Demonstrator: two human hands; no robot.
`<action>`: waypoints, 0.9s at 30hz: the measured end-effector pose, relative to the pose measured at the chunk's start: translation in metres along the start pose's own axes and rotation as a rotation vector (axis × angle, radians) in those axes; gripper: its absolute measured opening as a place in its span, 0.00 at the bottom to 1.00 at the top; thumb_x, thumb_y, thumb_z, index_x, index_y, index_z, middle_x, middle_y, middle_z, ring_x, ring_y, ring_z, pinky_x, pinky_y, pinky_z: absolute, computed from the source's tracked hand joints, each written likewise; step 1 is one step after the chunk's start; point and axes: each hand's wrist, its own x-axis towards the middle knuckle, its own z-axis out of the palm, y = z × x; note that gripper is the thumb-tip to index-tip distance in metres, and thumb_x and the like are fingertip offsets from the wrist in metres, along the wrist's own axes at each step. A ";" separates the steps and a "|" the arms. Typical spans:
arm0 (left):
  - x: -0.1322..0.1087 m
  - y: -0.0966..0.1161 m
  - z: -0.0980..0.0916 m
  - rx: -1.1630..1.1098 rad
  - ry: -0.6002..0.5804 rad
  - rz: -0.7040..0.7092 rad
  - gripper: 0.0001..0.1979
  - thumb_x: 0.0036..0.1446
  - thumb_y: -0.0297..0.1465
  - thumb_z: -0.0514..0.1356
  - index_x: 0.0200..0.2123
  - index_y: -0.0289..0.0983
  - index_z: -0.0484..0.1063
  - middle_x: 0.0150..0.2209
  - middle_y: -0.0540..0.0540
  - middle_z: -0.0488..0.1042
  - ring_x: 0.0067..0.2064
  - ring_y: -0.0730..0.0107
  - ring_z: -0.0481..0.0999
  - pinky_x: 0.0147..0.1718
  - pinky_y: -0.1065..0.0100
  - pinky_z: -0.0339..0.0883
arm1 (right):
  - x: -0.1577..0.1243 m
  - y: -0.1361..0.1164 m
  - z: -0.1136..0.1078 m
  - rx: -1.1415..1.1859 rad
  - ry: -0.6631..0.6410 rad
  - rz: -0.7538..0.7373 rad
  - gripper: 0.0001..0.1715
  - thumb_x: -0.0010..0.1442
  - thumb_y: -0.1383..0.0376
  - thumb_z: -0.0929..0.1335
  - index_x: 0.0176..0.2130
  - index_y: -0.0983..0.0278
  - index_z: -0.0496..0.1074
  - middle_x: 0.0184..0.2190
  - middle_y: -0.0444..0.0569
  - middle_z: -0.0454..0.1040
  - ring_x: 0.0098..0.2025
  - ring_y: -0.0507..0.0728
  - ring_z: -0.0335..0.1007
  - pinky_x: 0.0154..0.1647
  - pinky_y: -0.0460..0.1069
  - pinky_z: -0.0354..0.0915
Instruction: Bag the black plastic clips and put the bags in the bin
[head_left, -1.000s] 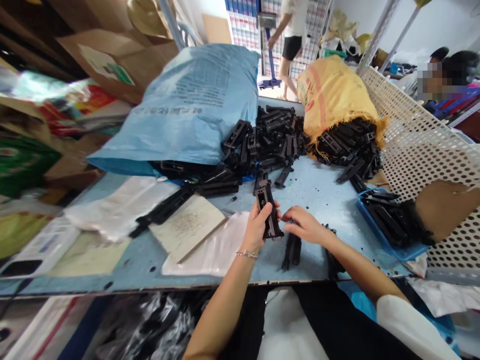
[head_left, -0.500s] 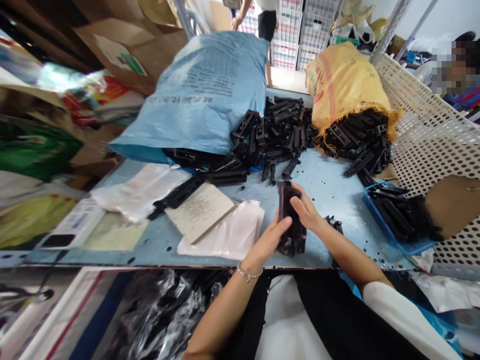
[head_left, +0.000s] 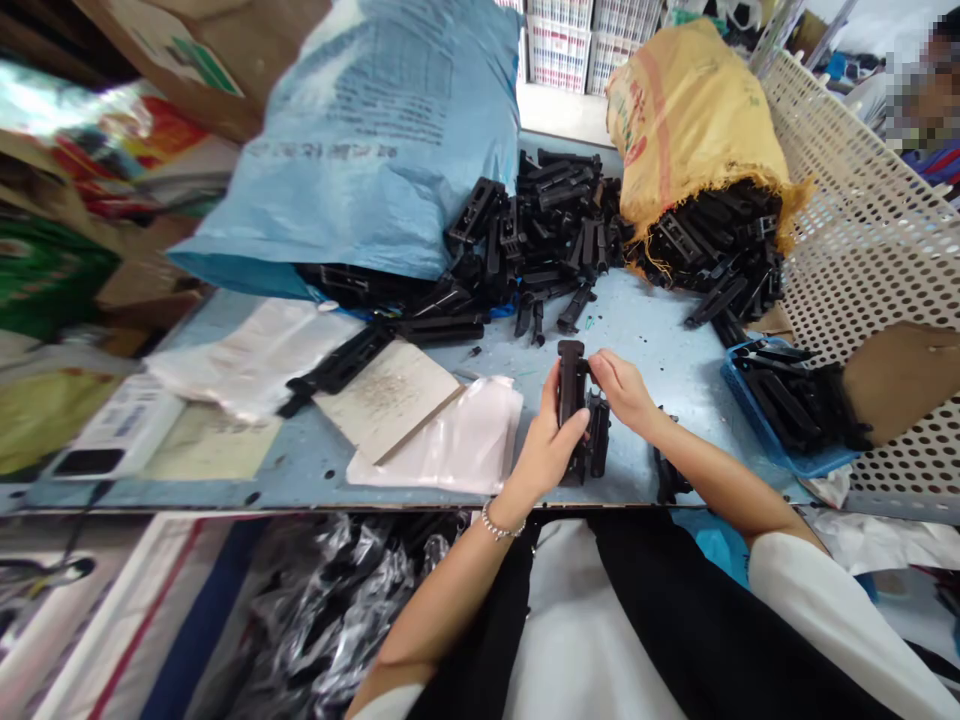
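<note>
I am seeing the left hand (head_left: pixel 549 445) gripping 1 black part (head_left: pixel 571 378) above the table (head_left: pixel 637 315), the right hand (head_left: pixel 624 390) half-curling at its upper end, hold unclear, while many loose parts (head_left: pixel 559 225) are apparently waiting their turn.

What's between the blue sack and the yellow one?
Between the blue sack and yellow sack lies a heap of black parts, in the head view.

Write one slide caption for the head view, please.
Left hand grips a black part, right hand near its far end; blue sack, yellow sack behind.
</note>
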 end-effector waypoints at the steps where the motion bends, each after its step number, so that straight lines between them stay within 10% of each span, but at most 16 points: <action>1: 0.003 -0.002 -0.001 0.019 0.078 0.036 0.41 0.63 0.42 0.59 0.73 0.39 0.45 0.63 0.38 0.69 0.60 0.52 0.73 0.61 0.54 0.66 | -0.005 -0.005 0.001 0.022 -0.058 0.045 0.30 0.76 0.51 0.49 0.32 0.61 0.64 0.25 0.44 0.65 0.28 0.54 0.61 0.32 0.49 0.59; 4: 0.010 -0.005 -0.004 0.027 0.260 0.053 0.34 0.65 0.41 0.57 0.70 0.39 0.54 0.71 0.41 0.58 0.72 0.55 0.57 0.70 0.58 0.51 | -0.028 -0.018 0.006 -0.136 -0.204 -0.125 0.28 0.75 0.50 0.53 0.34 0.62 0.68 0.29 0.48 0.69 0.33 0.56 0.64 0.36 0.51 0.61; 7: 0.014 -0.007 -0.009 0.008 0.305 0.030 0.27 0.66 0.42 0.55 0.64 0.39 0.62 0.65 0.41 0.66 0.68 0.56 0.62 0.68 0.58 0.54 | -0.051 -0.026 0.016 -0.343 -0.264 -0.299 0.25 0.74 0.54 0.56 0.34 0.64 0.70 0.30 0.53 0.71 0.35 0.59 0.64 0.37 0.54 0.62; 13: 0.024 -0.046 -0.024 0.167 0.269 0.002 0.18 0.65 0.41 0.54 0.50 0.36 0.73 0.47 0.40 0.77 0.52 0.55 0.74 0.57 0.54 0.66 | -0.025 -0.016 0.029 -0.314 -0.525 0.052 0.21 0.75 0.54 0.58 0.38 0.62 0.70 0.35 0.49 0.77 0.38 0.57 0.72 0.35 0.49 0.62; 22: 0.001 -0.113 0.024 0.477 0.247 0.086 0.19 0.60 0.33 0.59 0.54 0.33 0.73 0.55 0.32 0.70 0.60 0.47 0.68 0.64 0.42 0.58 | 0.125 0.058 0.045 -0.409 -0.297 0.637 0.34 0.73 0.52 0.57 0.68 0.69 0.53 0.55 0.68 0.75 0.54 0.71 0.74 0.53 0.61 0.66; 27: 0.031 -0.091 -0.005 0.016 0.281 0.022 0.27 0.63 0.42 0.60 0.63 0.40 0.66 0.59 0.37 0.69 0.59 0.56 0.71 0.61 0.51 0.64 | 0.088 0.032 0.039 -0.332 -0.290 0.513 0.32 0.65 0.64 0.62 0.65 0.67 0.55 0.43 0.58 0.80 0.45 0.67 0.78 0.47 0.58 0.68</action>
